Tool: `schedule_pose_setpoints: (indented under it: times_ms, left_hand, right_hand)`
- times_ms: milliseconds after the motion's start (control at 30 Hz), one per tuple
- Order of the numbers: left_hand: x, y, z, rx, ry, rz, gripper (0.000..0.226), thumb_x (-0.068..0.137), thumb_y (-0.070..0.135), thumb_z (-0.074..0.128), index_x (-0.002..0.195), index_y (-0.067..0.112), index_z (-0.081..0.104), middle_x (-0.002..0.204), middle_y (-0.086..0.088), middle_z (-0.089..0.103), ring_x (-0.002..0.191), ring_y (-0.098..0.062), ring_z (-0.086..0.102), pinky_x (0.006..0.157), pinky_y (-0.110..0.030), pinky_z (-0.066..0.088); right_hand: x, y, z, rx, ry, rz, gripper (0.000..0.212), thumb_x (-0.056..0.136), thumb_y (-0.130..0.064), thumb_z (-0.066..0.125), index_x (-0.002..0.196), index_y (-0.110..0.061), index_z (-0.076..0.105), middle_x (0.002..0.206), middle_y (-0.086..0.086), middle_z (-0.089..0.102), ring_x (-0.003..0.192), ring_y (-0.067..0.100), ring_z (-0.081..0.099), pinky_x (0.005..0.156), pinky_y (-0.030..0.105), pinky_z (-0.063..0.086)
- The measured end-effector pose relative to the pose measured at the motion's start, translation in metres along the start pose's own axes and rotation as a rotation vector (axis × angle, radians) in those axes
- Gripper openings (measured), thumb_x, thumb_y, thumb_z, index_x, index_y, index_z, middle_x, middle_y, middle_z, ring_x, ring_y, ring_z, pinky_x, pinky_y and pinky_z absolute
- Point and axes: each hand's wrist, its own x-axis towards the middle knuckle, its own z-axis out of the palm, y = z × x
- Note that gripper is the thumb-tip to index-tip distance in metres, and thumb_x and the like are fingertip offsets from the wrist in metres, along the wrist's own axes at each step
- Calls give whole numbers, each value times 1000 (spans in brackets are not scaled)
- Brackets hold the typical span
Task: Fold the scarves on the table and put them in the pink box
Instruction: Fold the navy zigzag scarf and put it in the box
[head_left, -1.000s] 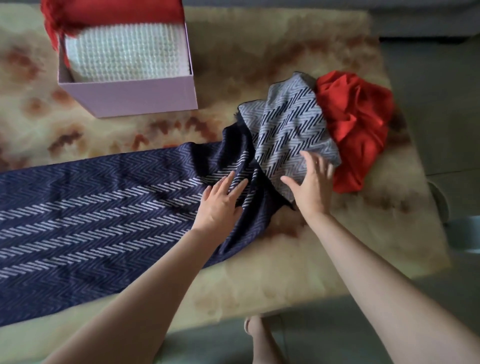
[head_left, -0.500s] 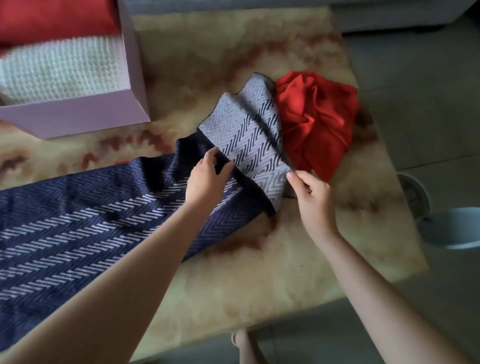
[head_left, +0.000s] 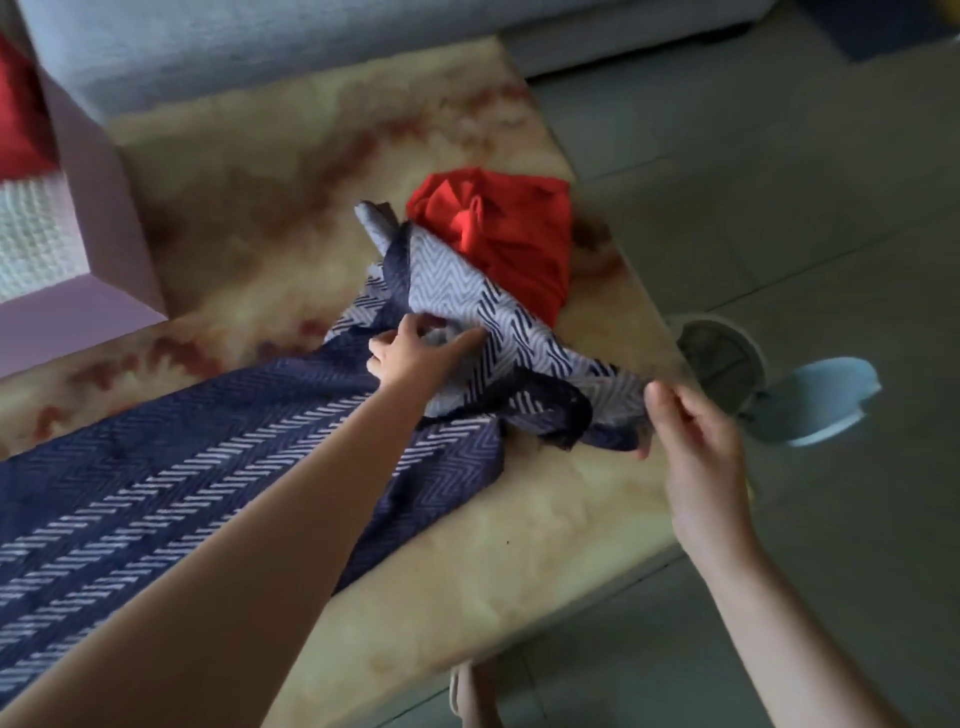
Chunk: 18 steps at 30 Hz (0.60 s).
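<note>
Two hands work one scarf. Nearer the middle, the left hand (head_left: 410, 349) has its fingers curled, gripping a bunched fold of the navy scarf (head_left: 208, 467). At the counter's right edge, the right hand (head_left: 698, 436) pinches the scarf's end corner between thumb and fingers.

Scarf material: woven herringbone, navy face with rows of white dashes, reverse pale grey. Between the hands it is twisted and rumpled. The rest lies flat in a long band across the counter (head_left: 519, 514) toward the left.

Touching its far side is the red scarf (head_left: 514, 234), plain smooth cloth crumpled into a heap.

Counter surface: glossy, cream with rust-brown marbling.

At far left, apart from both scarves, is the pink box (head_left: 98, 223), rectangular and matte. It holds a white waffle-knit piece (head_left: 31, 234) and a red cloth (head_left: 15, 119).

Beyond lie a grey sofa (head_left: 260, 47), a tiled floor (head_left: 805, 182) and a round bin (head_left: 722, 358) with a pale blue lid (head_left: 826, 405).
</note>
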Motion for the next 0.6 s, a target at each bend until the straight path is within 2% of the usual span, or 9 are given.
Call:
schedule_pose_setpoints:
  times_ms: [67,100,133,233,300,367,433,500,600]
  left_hand:
    - [-8,11,13,-68,-50,103,52,64,42,83,100,17,54,92,0,58,90,-21,58,84,-26,47]
    - [-13,18,19,-58,-63,145,45,70,29,82,100,14,51,82,3,55,78,-18,56,72,-23,46]
    - [-17,26,25,-22,-53,185,42,74,19,79,104,13,51,77,4,51,73,-16,53,68,-23,44]
    - [-31,59,46,34,-29,373,40,77,12,74,112,10,55,82,1,54,78,-16,51,74,-25,42]
    - [-37,82,61,-8,-89,443,28,78,9,72,103,14,62,84,1,58,77,-14,53,72,-23,44]
    - [-39,101,79,-60,-163,464,20,79,6,71,96,15,66,82,0,62,77,-15,57,73,-27,50]
    - [-42,117,98,-78,-198,489,21,79,4,70,96,14,68,86,-3,64,82,-20,61,81,-35,54]
    - [-43,128,118,-72,-242,521,25,78,0,68,97,17,67,91,-4,64,88,-22,60,89,-41,52]
    - [-40,131,144,-34,-358,494,33,80,-5,63,109,10,65,102,-9,64,98,-25,61,94,-46,50]
  right_hand:
    - [-1,-2,-21,71,44,46,36,91,-33,50,60,-16,49,49,-4,46,47,5,39,50,19,32]
    - [-1,-1,-31,111,74,70,34,89,-35,52,61,-16,52,51,-4,46,47,6,39,50,20,32]
    - [-1,-1,-41,154,104,91,31,88,-36,53,63,-18,56,52,-4,47,47,6,39,50,20,32]
    - [5,0,-68,235,204,145,27,86,-33,55,62,-26,63,52,-10,50,47,5,40,50,17,33]
    - [13,2,-82,240,279,156,27,83,-38,56,60,-26,62,48,-11,45,46,6,39,50,19,34]
    - [22,3,-95,258,372,156,27,83,-40,57,61,-23,59,46,-10,43,45,7,38,49,21,38]
    - [33,3,-112,307,472,147,29,91,-33,55,64,-21,53,45,-11,41,44,7,39,50,23,43]
    - [46,1,-130,333,542,118,34,98,-25,50,65,-20,49,45,-11,41,45,7,41,54,27,50]
    - [67,12,-141,299,546,181,28,99,-21,46,72,-16,50,44,-10,50,46,7,50,61,29,58]
